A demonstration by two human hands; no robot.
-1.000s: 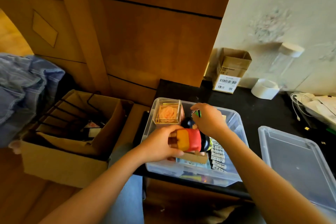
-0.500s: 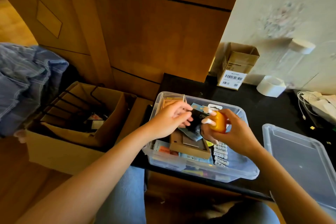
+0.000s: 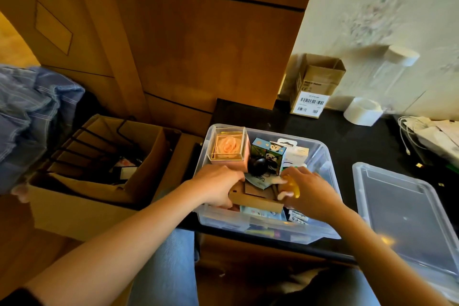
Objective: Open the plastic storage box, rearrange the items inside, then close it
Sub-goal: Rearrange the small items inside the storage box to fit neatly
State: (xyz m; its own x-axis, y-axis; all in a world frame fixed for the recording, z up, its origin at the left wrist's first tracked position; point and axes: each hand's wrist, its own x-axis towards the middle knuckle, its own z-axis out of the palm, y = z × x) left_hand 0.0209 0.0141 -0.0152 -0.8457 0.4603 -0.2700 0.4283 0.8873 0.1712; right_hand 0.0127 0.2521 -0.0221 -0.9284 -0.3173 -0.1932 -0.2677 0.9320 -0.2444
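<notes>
The clear plastic storage box (image 3: 323,231) stands open on the black table (image 3: 360,146), its lid (image 3: 407,208) lying to the right. Inside, a pink rose in a clear cube (image 3: 229,148) sits at the back left, beside a panda-print box (image 3: 269,154) and a round black object (image 3: 259,165). My left hand (image 3: 218,187) grips the left end of a flat brown cardboard piece (image 3: 258,200) low in the box. My right hand (image 3: 306,191) holds a small yellow-orange object (image 3: 293,186) down among the items.
An open cardboard box (image 3: 99,196) with a black wire rack stands on the floor at left, under blue cloth (image 3: 29,112). At the table's back are a small barcoded carton (image 3: 315,87), a white tape roll (image 3: 362,110), a clear jar (image 3: 397,69) and white cables (image 3: 417,131).
The red and yellow figure held a second ago is out of sight. My left hand dropped onto the cardboard piece, and my right hand lowered the yellow-orange object into the box.
</notes>
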